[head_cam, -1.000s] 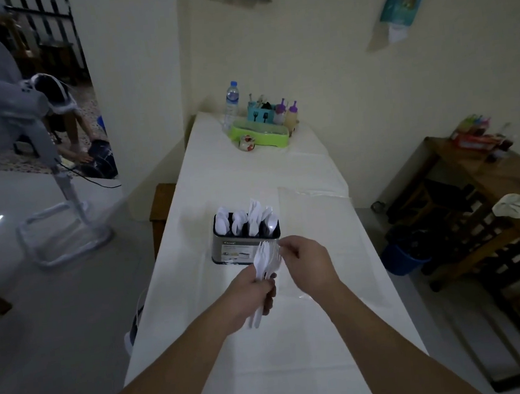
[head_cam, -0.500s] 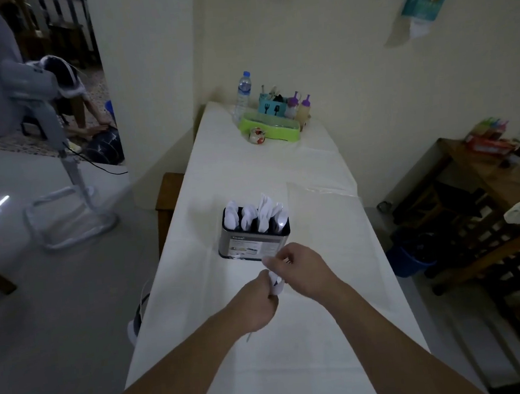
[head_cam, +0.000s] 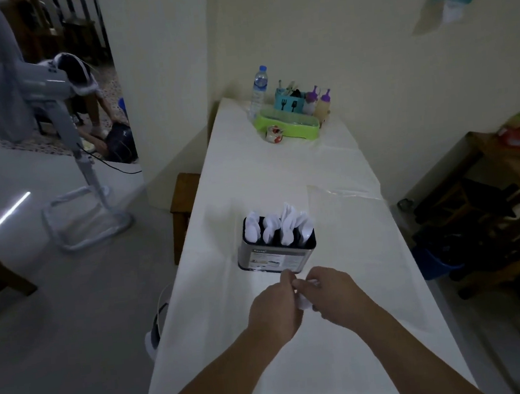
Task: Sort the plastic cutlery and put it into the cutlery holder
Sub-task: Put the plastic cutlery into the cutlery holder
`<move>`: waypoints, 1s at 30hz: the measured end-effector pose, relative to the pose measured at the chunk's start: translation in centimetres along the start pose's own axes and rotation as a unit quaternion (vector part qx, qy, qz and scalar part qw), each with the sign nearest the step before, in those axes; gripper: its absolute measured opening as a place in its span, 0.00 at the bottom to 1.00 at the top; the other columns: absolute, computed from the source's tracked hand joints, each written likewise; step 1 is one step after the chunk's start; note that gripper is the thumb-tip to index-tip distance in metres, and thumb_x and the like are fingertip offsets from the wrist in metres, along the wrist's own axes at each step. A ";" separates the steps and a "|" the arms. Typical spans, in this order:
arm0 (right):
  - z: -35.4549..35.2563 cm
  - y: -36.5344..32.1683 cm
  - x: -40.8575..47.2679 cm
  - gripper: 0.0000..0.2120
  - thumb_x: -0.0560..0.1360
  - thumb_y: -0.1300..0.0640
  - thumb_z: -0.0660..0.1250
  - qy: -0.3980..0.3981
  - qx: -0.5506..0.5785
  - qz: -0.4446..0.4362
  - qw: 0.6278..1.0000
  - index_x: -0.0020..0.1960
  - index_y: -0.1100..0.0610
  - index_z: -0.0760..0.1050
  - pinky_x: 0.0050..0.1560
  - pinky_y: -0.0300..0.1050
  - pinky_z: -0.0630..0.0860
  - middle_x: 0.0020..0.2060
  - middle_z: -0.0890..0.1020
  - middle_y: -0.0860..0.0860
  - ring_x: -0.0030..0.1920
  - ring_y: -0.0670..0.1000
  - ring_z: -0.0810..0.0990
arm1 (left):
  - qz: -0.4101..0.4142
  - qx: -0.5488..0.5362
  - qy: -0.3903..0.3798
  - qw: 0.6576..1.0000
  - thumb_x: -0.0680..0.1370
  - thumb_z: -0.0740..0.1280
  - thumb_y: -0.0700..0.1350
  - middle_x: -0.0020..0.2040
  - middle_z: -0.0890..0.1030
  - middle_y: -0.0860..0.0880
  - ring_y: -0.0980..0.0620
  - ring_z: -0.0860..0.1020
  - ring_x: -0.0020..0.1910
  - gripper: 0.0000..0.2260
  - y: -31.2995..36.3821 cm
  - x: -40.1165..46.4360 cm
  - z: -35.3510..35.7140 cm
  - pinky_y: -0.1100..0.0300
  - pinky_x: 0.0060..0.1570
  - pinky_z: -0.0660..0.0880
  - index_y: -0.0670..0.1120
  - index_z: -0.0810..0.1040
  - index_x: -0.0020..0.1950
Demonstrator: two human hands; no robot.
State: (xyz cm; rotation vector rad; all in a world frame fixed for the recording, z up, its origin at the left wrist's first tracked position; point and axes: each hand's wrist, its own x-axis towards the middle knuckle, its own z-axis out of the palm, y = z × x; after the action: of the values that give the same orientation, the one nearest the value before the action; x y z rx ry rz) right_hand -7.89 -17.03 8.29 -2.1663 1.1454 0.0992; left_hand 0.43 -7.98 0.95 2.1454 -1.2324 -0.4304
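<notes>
Just near of the black-topped metal cutlery holder (head_cam: 276, 252) on the long white-covered worktop (head_cam: 346, 347), both hands meet. Left hand (head_cam: 274, 311) and right hand (head_cam: 333, 294) curl their fingers around a small bunch of white plastic cutlery (head_cam: 305, 300), now mostly hidden between them; a second ago it stood upright in the left hand.
</notes>
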 end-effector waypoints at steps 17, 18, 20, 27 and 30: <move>-3.1 2.0 1.5 0.13 0.75 0.47 0.68 0.034 0.029 -0.020 0.999 0.43 0.58 0.78 0.23 0.36 0.70 0.29 0.82 0.51 0.25 0.49 0.80 | 0.076 -0.043 0.064 0.994 0.72 0.63 0.56 0.37 0.82 0.55 0.58 0.79 0.36 0.12 0.3 3.4 3.7 0.70 0.33 0.71 0.51 0.80 0.43; -3.3 2.2 1.5 0.13 0.75 0.47 0.68 0.045 0.009 -0.050 0.998 0.44 0.57 0.78 0.27 0.36 0.71 0.31 0.82 0.51 0.28 0.49 0.81 | 0.065 -0.050 0.066 0.994 0.72 0.61 0.56 0.36 0.81 0.54 0.57 0.78 0.35 0.12 0.5 3.6 3.8 0.68 0.32 0.70 0.49 0.78 0.41; -3.6 2.9 1.6 0.12 0.74 0.44 0.68 0.050 -0.071 -0.125 0.988 0.47 0.53 0.75 0.37 0.40 0.74 0.36 0.82 0.47 0.37 0.47 0.81 | 0.056 -0.040 0.053 0.996 0.70 0.58 0.56 0.34 0.79 0.51 0.54 0.76 0.32 0.14 0.8 4.1 4.0 0.66 0.28 0.63 0.47 0.75 0.38; -5.2 4.7 2.4 0.17 0.72 0.36 0.66 0.045 -0.114 -0.160 0.979 0.54 0.46 0.73 0.40 0.37 0.73 0.39 0.82 0.45 0.40 0.44 0.79 | 0.041 -0.003 -0.048 0.998 0.68 0.59 0.62 0.27 0.70 0.50 0.51 0.69 0.29 0.17 0.2 5.7 3.3 0.61 0.29 0.62 0.48 0.66 0.33; -5.3 4.3 3.0 0.14 0.71 0.40 0.71 0.060 -0.025 -0.101 0.993 0.51 0.45 0.73 0.34 0.36 0.75 0.35 0.82 0.47 0.33 0.44 0.80 | 0.019 -0.014 -0.015 1.000 0.69 0.63 0.56 0.32 0.77 0.48 0.49 0.75 0.33 0.14 0.3 6.2 3.5 0.62 0.31 0.67 0.45 0.73 0.38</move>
State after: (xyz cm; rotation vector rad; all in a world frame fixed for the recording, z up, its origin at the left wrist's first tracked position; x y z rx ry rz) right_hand -10.51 -23.97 9.02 -2.3459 0.9895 -0.0937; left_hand 1.48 -14.61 -1.35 2.0954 -1.2732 -0.4620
